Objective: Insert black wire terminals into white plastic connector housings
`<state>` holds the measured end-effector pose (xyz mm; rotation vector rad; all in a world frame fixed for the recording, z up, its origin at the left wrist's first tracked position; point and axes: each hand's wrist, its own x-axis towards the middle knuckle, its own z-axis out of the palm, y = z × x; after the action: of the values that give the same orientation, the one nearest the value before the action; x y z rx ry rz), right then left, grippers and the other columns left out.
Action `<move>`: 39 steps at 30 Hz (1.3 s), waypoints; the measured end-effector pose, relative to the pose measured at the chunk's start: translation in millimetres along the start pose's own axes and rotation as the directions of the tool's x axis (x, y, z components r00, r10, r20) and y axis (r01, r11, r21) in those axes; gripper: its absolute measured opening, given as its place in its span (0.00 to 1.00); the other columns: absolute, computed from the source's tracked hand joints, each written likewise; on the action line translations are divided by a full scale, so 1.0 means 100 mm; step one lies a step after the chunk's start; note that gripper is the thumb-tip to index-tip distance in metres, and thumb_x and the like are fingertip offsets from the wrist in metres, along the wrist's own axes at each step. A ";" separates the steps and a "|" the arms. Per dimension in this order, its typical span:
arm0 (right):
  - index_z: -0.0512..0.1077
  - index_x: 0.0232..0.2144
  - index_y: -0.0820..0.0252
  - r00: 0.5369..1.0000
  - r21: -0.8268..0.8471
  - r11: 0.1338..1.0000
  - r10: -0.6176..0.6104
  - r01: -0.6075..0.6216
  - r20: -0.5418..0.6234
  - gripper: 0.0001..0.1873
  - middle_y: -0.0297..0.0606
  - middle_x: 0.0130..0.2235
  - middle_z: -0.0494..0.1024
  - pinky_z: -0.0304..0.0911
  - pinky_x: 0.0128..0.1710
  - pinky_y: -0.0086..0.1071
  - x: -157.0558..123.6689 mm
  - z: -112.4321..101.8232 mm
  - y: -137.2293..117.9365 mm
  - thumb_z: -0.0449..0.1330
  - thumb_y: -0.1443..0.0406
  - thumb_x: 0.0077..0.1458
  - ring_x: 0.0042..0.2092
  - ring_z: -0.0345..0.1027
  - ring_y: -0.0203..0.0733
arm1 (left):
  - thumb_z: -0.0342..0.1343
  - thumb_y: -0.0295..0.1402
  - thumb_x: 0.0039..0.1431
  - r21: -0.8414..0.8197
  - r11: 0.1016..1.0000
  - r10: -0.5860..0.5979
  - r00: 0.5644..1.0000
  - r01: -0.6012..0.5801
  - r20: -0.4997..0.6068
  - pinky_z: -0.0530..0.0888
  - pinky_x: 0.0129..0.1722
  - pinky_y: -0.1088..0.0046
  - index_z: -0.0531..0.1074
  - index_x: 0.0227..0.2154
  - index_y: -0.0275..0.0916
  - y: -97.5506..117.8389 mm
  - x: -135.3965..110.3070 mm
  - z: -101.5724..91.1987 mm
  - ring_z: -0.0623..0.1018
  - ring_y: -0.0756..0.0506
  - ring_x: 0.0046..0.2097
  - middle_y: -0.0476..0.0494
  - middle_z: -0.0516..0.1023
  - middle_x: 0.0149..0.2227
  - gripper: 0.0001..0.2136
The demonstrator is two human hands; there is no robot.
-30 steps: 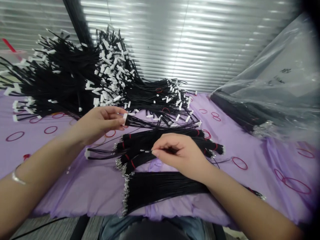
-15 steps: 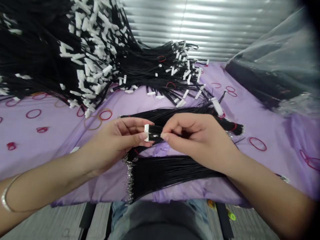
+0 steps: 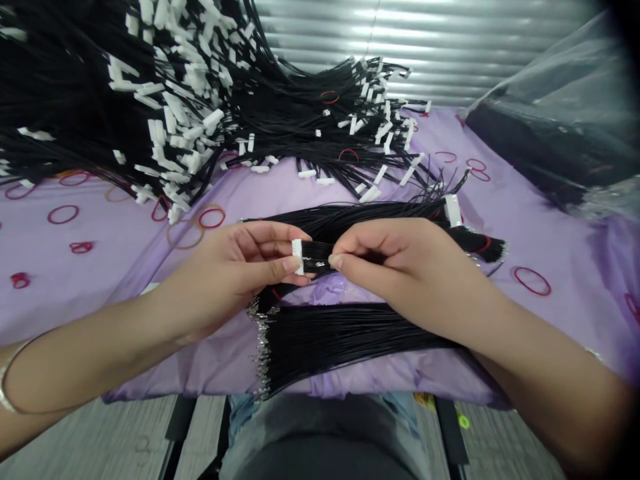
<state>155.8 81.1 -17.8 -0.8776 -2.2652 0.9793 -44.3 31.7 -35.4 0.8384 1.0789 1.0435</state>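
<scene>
Between the thumb and fingers of my left hand (image 3: 245, 263) is a small white connector housing (image 3: 298, 256), held upright. Several black wires run from it to the right. My right hand (image 3: 395, 267) pinches a black wire (image 3: 321, 265) whose bright metal terminal points toward the housing; a short gap shows between the terminal and the housing. Below my hands lies a flat bundle of black wires (image 3: 345, 337) with bare metal terminals at its left end. Another black wire bundle (image 3: 320, 217) lies behind my fingers. Near my right knuckles is a second white connector (image 3: 453, 211).
A tall heap of black cables with white connectors (image 3: 173, 120) fills the back left, and a lower pile (image 3: 300, 113) lies beside it. Red rubber bands (image 3: 533, 281) are scattered over the purple cloth (image 3: 200, 373). A clear plastic bag (image 3: 560, 133) stands at the back right.
The view has shifted slightly. Both hands keep their grip; the wire terminal stays just right of the white housing, with little visible difference.
</scene>
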 end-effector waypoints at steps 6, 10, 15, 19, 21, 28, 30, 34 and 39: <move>0.71 0.21 0.61 1.000 -0.052 0.998 -0.030 0.030 -0.003 0.12 0.25 0.18 0.64 0.47 0.17 0.23 -0.02 0.00 0.00 0.61 0.74 0.55 0.20 0.54 0.25 | 0.71 0.24 0.47 -0.003 1.000 -0.014 1.000 0.014 0.016 0.77 0.32 0.85 0.81 0.35 0.38 0.01 0.01 -0.02 0.82 0.52 0.29 0.50 0.84 0.28 0.11; 0.72 0.22 0.60 0.995 -0.066 0.993 -0.095 0.094 -0.017 0.10 0.25 0.20 0.68 0.50 0.20 0.24 -0.03 0.01 0.02 0.62 0.73 0.55 0.22 0.57 0.25 | 0.70 0.23 0.47 -0.045 0.999 -0.010 1.000 0.011 0.027 0.78 0.33 0.85 0.81 0.34 0.37 0.02 0.00 -0.01 0.82 0.52 0.29 0.50 0.84 0.28 0.10; 0.73 0.28 0.60 0.932 -0.306 0.909 -0.335 0.283 -0.135 0.07 0.29 0.25 0.71 0.56 0.26 0.27 -0.05 0.04 0.06 0.61 0.73 0.57 0.26 0.62 0.28 | 0.67 0.20 0.48 -0.080 0.996 -0.040 0.999 0.041 0.010 0.79 0.33 0.84 0.81 0.33 0.37 0.06 0.01 0.00 0.82 0.52 0.29 0.50 0.83 0.28 0.10; 0.74 0.30 0.60 0.847 -0.580 0.704 -0.529 0.409 -0.045 0.12 0.33 0.26 0.71 0.59 0.28 0.30 -0.06 0.04 0.10 0.54 0.69 0.64 0.28 0.63 0.33 | 0.67 0.20 0.48 -0.091 0.991 -0.093 0.995 0.097 0.047 0.79 0.32 0.84 0.81 0.33 0.37 0.09 0.04 -0.04 0.82 0.51 0.29 0.49 0.84 0.29 0.09; 0.73 0.28 0.60 0.794 -0.645 0.599 -0.608 0.475 0.020 0.14 0.34 0.26 0.72 0.60 0.28 0.32 -0.06 0.03 0.11 0.54 0.70 0.65 0.29 0.64 0.35 | 0.66 0.19 0.48 -0.096 0.988 -0.113 0.992 0.118 0.063 0.80 0.32 0.84 0.81 0.33 0.36 0.10 0.05 -0.05 0.83 0.51 0.29 0.48 0.84 0.28 0.09; 0.74 0.27 0.58 0.674 -0.703 0.430 -0.733 0.566 0.094 0.14 0.34 0.26 0.74 0.62 0.26 0.33 -0.06 -0.05 0.08 0.55 0.71 0.64 0.28 0.64 0.35 | 0.66 0.19 0.48 -0.075 0.983 -0.163 0.984 0.168 0.075 0.79 0.28 0.83 0.81 0.32 0.36 0.12 0.05 -0.07 0.82 0.50 0.28 0.47 0.82 0.27 0.09; 0.75 0.29 0.59 0.660 -0.697 0.405 -0.740 0.592 0.130 0.14 0.34 0.26 0.74 0.64 0.27 0.33 -0.06 -0.06 0.07 0.54 0.72 0.65 0.28 0.65 0.35 | 0.66 0.20 0.48 -0.058 0.981 -0.182 0.981 0.186 0.073 0.79 0.28 0.82 0.81 0.32 0.37 0.13 0.05 -0.07 0.82 0.49 0.28 0.47 0.82 0.27 0.09; 0.75 0.29 0.62 0.652 -0.672 0.404 -0.742 0.620 0.155 0.14 0.36 0.26 0.75 0.64 0.26 0.34 -0.07 -0.06 0.04 0.53 0.72 0.65 0.29 0.66 0.36 | 0.66 0.20 0.47 -0.056 0.978 -0.197 0.976 0.203 0.092 0.78 0.27 0.83 0.83 0.31 0.38 0.14 0.06 -0.08 0.82 0.50 0.27 0.47 0.83 0.27 0.09; 0.76 0.31 0.60 0.649 -0.685 0.400 -0.747 0.610 0.142 0.16 0.35 0.27 0.75 0.65 0.26 0.33 -0.08 -0.03 0.03 0.51 0.72 0.66 0.29 0.65 0.35 | 0.65 0.19 0.48 -0.067 0.971 -0.218 0.964 0.231 0.154 0.79 0.29 0.83 0.84 0.34 0.37 0.15 0.06 -0.11 0.81 0.51 0.25 0.47 0.83 0.25 0.11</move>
<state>164.2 78.1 -20.1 -0.1482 -2.4525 -0.3703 -57.8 42.2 -25.8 0.6947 0.9744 0.8186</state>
